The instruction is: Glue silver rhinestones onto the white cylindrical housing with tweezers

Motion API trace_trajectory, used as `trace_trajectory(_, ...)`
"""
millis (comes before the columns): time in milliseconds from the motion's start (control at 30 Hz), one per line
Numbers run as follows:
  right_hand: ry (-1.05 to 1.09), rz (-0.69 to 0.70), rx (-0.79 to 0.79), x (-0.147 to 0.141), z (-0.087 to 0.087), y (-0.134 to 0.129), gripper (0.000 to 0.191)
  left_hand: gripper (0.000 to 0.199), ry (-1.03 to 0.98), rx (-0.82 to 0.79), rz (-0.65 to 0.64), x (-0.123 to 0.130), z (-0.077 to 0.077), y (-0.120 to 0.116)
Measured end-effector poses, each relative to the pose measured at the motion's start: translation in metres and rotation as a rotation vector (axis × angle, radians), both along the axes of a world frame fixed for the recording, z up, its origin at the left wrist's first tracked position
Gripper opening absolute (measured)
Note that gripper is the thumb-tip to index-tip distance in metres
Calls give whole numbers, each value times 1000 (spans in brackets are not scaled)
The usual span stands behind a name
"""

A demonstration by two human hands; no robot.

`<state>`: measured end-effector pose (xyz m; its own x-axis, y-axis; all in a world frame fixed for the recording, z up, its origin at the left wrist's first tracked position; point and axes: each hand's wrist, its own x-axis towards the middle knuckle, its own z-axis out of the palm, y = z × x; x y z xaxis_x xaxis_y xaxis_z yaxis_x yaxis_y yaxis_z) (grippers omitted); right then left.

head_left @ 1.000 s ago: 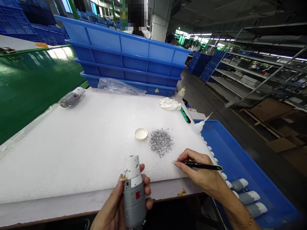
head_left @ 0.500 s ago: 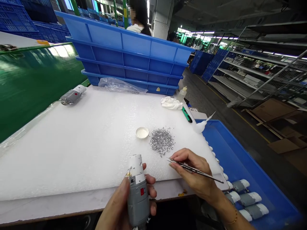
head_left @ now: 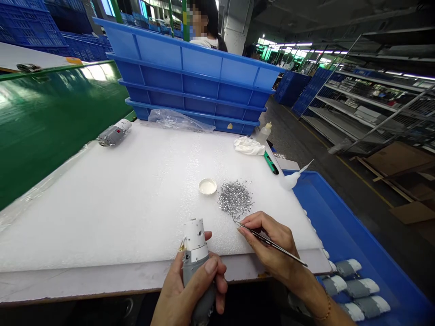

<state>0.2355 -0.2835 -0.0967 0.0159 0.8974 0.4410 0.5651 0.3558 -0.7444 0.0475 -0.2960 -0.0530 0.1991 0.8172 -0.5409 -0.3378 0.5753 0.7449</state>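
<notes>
L hand (head_left: 190, 283) fingers closed round grey-and-white cylindrical body (head_left: 194, 240); R hand (head_left: 273, 244) pinching slim black metal tweezers (head_left: 272, 243), tips just beside heap of tiny silver grains (head_left: 235, 199). Seems mid-decorating; next calls for picking a grain, placing it on body.

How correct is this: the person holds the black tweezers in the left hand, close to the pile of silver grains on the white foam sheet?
Not fully. The black tweezers are in the right hand, not the left; the head view shows this. They are close to the pile of silver grains on the white foam sheet, as you said.
</notes>
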Motion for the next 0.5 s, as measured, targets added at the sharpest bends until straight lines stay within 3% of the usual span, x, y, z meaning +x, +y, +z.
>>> trace_trajectory(200,97,-17,35,-8,14,-16,13,55,-81,-15,81,8,1,-1)
trace_trajectory(367,183,134,171,-23,29,-30,26,56,-267,-96,117,11,6,1)
trace_trajectory(500,143,204,207,-28,31,-33,32,49,-357,-149,129,9,9,4)
